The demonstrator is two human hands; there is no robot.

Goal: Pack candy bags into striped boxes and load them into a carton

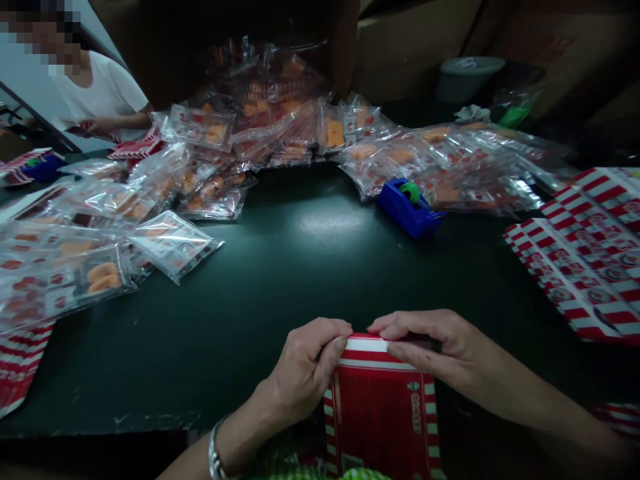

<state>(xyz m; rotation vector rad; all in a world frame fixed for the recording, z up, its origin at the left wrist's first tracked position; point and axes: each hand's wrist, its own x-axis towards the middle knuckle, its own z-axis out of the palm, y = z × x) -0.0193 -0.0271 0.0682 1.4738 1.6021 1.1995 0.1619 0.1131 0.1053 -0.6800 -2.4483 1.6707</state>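
Note:
My left hand [305,367] and my right hand [425,343] pinch the top edge of a red and white striped paper bag [380,417], which stands nearly upright at the near edge of the table. Its lower end is out of view below the frame. A metal bracelet [215,453] circles my left wrist. Clear plastic packs of orange food [173,243] lie scattered beyond my hands, out of reach of my fingers. Neither hand touches them.
The dark green table [300,280] holds a blue tape dispenser [410,208] and a stack of flat striped bags [585,260] at right. A co-worker in a white shirt [103,97] handles something at the far left. A grey bin [467,77] and cardboard boxes [415,47] stand behind.

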